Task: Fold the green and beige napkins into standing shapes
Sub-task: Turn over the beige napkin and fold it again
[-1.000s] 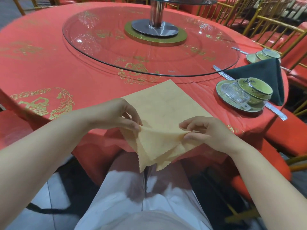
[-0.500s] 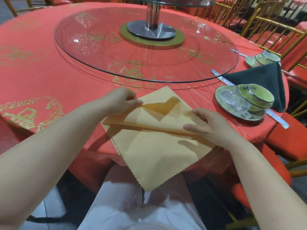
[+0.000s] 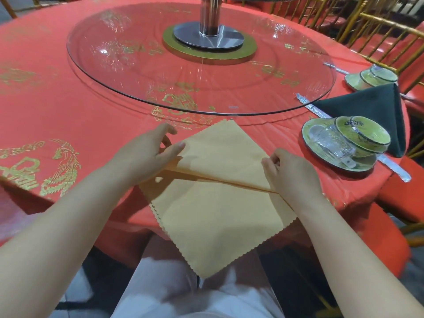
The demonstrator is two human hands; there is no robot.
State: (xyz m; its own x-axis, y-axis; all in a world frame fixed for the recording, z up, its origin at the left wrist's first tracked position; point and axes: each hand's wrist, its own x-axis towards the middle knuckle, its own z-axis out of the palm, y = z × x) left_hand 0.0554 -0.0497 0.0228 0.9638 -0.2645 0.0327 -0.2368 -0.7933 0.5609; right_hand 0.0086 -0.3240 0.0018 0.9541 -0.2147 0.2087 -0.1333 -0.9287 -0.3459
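Two hands of ours hold the beige napkin [image 3: 218,214], which lies as a diamond on the red counter [image 3: 68,111], its near corner hanging over the edge toward us. Our left hand [image 3: 146,154] pinches the left end of a raised fold; our right hand [image 3: 291,171], fingers [image 3: 270,160] curled, pinches the right end. The fold runs left to right between them, equally near both. The green napkin [image 3: 367,111] stands well apart, far right.
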